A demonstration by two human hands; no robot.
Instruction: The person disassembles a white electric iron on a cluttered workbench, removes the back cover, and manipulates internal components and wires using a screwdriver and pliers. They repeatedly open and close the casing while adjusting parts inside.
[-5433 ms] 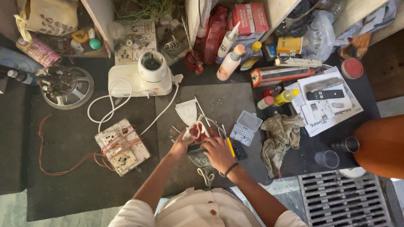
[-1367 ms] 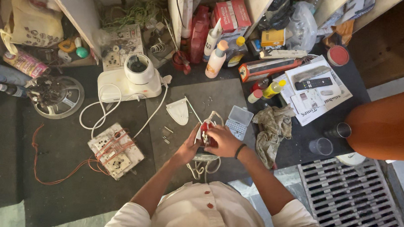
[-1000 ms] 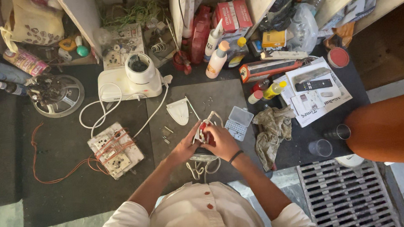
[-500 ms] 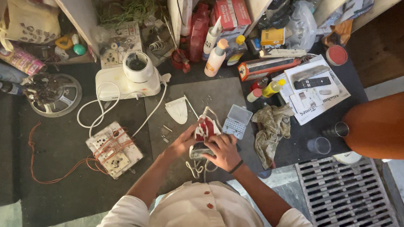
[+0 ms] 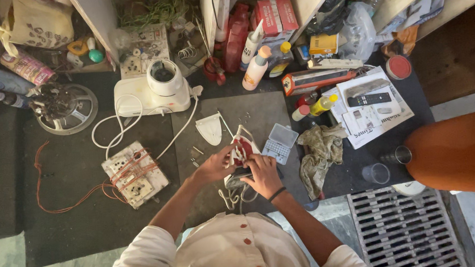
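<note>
Basically opened red-white iron (image 5: pixel 242 149) w/ loose cord, btw both hands.

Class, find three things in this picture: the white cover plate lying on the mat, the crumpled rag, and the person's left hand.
white cover plate (image 5: pixel 211 128), head view, its middle.
crumpled rag (image 5: pixel 318 153), head view, centre folds.
left hand (image 5: pixel 216 165), head view, back of hand.
</note>
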